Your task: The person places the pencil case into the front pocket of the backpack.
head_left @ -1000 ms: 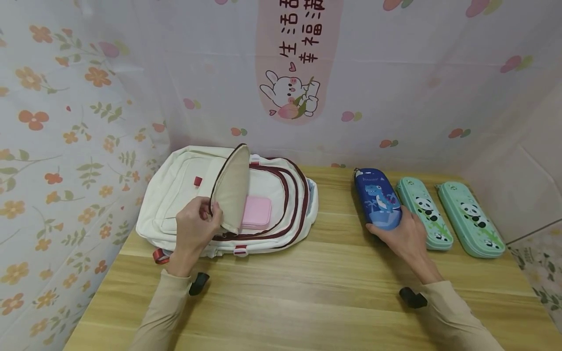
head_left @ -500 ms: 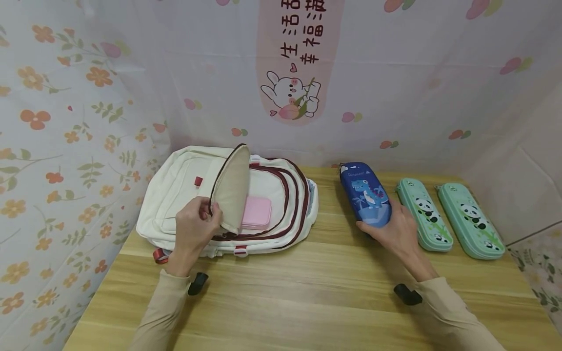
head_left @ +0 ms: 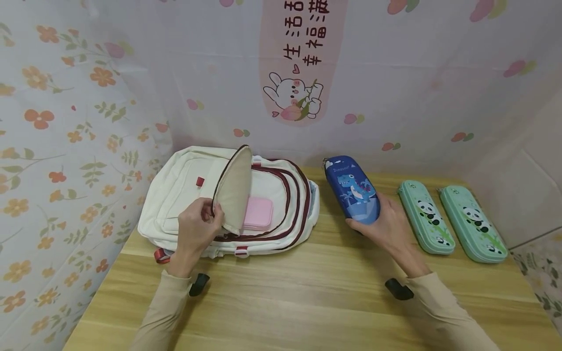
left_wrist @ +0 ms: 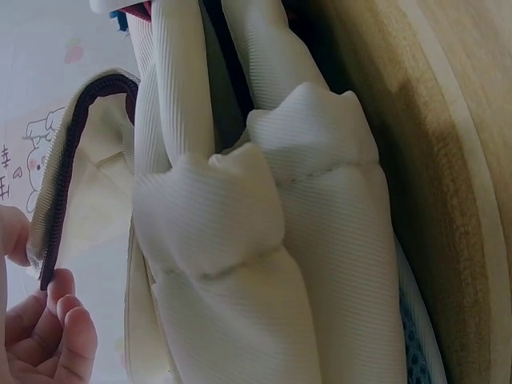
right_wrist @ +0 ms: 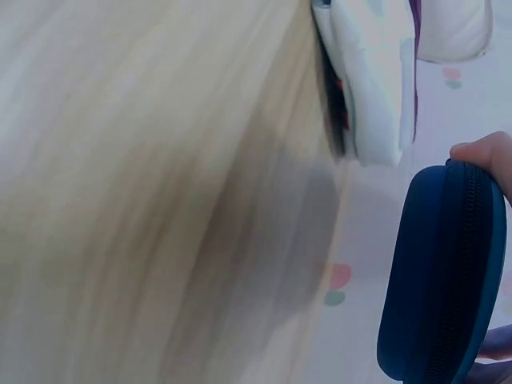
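Observation:
A white backpack (head_left: 184, 195) with dark red zips lies on the table, its front pocket flap (head_left: 234, 190) lifted. My left hand (head_left: 197, 226) pinches the flap's zipped edge, and the left wrist view shows fingers (left_wrist: 60, 316) at that dark zip. Inside the pocket sits a pink square case (head_left: 258, 213). My right hand (head_left: 386, 226) grips the lower end of a blue dinosaur pencil case (head_left: 353, 190), held tilted to the right of the backpack. In the right wrist view the thumb (right_wrist: 484, 156) presses near the zip of the pencil case (right_wrist: 440, 272).
Two mint green panda pencil cases (head_left: 427, 217) (head_left: 473, 223) lie side by side at the right of the wooden table (head_left: 298, 302). A printed cloth (head_left: 210, 83) hangs directly behind the backpack. Dark wrist devices (head_left: 398, 289) sit at both wrists.
My right hand has carried the blue pencil case leftward, away from the panda cases and toward the backpack. The left hand keeps holding the flap in place.

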A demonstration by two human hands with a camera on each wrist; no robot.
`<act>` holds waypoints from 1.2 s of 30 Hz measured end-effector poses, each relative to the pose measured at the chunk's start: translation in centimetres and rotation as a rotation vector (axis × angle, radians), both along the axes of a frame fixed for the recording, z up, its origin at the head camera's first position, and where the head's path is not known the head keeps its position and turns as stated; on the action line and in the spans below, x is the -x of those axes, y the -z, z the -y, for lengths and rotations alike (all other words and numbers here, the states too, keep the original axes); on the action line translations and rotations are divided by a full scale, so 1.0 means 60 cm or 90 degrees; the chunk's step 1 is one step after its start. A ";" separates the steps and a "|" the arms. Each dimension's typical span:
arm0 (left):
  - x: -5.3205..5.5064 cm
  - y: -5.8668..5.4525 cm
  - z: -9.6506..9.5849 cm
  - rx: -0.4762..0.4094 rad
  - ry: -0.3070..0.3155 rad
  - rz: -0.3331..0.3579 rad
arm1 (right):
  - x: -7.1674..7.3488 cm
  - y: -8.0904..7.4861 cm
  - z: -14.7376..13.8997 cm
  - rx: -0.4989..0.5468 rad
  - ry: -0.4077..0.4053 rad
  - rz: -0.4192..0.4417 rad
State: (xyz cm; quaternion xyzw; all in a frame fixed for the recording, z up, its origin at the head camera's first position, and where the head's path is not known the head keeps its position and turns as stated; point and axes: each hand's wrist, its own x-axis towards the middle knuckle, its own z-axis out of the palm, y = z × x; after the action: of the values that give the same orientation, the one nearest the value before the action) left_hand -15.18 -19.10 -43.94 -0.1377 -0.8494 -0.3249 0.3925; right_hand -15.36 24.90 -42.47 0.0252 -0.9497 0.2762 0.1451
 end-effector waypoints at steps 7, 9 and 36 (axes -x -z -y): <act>-0.001 -0.002 -0.001 0.007 0.004 -0.012 | 0.010 -0.009 0.027 0.018 -0.024 0.021; -0.001 -0.002 -0.001 0.005 0.004 -0.016 | 0.013 -0.011 0.034 0.015 -0.036 0.016; -0.002 0.001 -0.003 -0.005 0.004 -0.027 | 0.039 -0.019 0.112 -0.039 -0.146 0.035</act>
State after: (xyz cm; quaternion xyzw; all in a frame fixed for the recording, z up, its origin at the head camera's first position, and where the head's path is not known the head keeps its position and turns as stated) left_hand -15.09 -18.92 -43.98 -0.1456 -0.8392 -0.3263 0.4100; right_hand -17.67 18.16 -41.34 0.1304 -0.9522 0.2627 0.0860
